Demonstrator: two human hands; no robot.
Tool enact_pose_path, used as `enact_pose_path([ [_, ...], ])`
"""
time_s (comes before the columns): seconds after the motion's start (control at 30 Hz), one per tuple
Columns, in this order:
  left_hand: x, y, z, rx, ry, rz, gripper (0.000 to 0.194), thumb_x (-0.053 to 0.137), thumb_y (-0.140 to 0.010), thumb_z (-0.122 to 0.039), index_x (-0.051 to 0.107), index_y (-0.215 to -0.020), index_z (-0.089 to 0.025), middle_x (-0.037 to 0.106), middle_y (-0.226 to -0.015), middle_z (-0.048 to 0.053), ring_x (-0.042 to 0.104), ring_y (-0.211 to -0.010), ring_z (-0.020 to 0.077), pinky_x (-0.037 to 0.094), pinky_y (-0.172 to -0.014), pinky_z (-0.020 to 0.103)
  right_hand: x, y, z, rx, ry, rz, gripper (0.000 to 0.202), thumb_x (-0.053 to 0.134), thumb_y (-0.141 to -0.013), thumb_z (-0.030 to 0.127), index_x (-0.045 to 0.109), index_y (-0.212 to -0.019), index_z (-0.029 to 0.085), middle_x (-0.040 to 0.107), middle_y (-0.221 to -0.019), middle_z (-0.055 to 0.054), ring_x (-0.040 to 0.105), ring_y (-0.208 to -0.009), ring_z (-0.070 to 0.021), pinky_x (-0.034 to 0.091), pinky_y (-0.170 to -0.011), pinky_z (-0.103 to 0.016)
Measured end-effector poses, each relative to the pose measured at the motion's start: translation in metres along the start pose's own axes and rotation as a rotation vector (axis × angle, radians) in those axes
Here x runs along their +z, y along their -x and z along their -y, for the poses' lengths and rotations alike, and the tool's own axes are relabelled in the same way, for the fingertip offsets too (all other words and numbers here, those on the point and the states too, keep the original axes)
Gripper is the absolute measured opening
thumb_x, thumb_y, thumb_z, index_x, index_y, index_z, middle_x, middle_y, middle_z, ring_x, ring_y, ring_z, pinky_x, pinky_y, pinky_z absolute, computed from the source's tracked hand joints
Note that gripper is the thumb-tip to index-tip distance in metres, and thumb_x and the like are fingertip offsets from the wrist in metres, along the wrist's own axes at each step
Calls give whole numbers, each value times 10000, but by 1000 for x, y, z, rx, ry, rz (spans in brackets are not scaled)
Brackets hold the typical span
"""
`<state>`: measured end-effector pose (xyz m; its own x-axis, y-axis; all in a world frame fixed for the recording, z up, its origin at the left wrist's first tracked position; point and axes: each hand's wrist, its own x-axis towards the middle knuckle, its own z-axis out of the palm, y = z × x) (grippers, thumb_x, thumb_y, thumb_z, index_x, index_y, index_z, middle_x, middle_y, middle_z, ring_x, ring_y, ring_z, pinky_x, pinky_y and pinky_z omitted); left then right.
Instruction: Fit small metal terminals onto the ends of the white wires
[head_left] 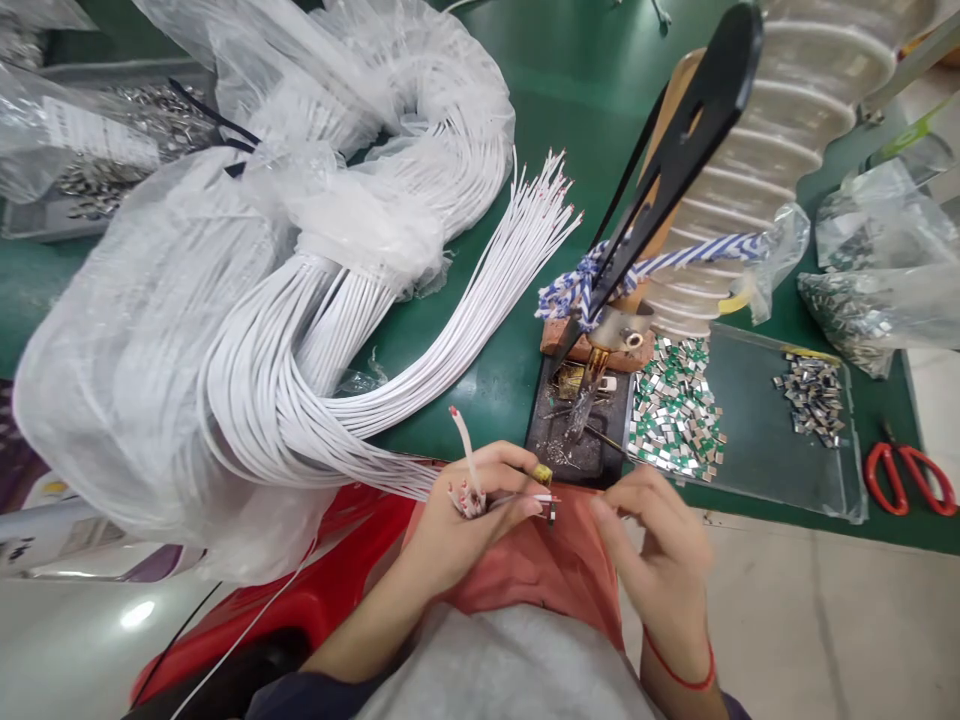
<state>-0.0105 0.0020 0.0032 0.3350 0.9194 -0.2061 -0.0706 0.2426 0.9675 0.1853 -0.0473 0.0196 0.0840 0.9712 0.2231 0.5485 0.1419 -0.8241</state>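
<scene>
My left hand (469, 520) is closed around a bunch of white cables (375, 468) with red-tipped ends. One cable (463, 440) stands up out of the fist. Between its thumb and forefinger another cable end with red and white wires (547, 498) pokes out, and a small dark and metallic piece (553, 514) shows beside it. Something yellow (541, 474) sits at a fingertip. To the right, my right hand (660, 550) has thumb and fingers drawn together in a pinch, apart from the left; what it holds, if anything, is too small to make out.
A soldering iron (589, 390) in a black clamp (675, 150) stands over a dark tray (540, 430). Small green-and-silver connector boards (675, 410) lie in a clear tray (757, 440). Red-handled scissors (911, 478), a ribbed hose (787, 120) and plastic-wrapped cable coils (150, 330) surround them.
</scene>
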Motion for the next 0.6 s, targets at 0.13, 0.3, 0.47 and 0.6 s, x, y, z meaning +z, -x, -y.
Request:
enact_pose_path([
  [0.13, -1, -17, -5, 56, -129, 77, 128, 785, -821, -273, 825, -752, -173, 743, -935, 99, 690, -738, 178, 571, -664, 275, -26, -14, -26, 139, 309, -85, 134, 635, -960, 238, 633, -825, 234, 623, -784, -15, 586, -710, -191, 444, -637, -317],
  [0.3, 1, -26, -2, 56, -189, 132, 150, 752, -829, -252, 801, -724, -158, 709, -902, 83, 661, -701, 163, 540, -623, 257, -41, -26, -51, 158, 518, -14, 135, 638, -946, 361, 645, -889, 239, 654, -876, -45, 615, -846, -252, 449, -725, -361],
  [0.47, 1, -26, -1, 71, -172, 159, 151, 731, -854, -228, 808, -740, -164, 700, -904, 71, 660, -695, 154, 538, -614, 246, -32, -30, -50, 154, 536, 48, 93, 585, -936, 282, 609, -858, 239, 644, -844, -39, 589, -821, -245, 422, -727, -355],
  [0.6, 3, -25, -2, 52, -151, 164, 177, 727, -865, -249, 808, -732, -164, 701, -886, 74, 656, -650, 152, 529, -563, 247, -32, -32, -49, 174, 527, 30, 123, 557, -929, 268, 585, -812, 239, 646, -825, -39, 581, -807, -242, 417, -714, -350],
])
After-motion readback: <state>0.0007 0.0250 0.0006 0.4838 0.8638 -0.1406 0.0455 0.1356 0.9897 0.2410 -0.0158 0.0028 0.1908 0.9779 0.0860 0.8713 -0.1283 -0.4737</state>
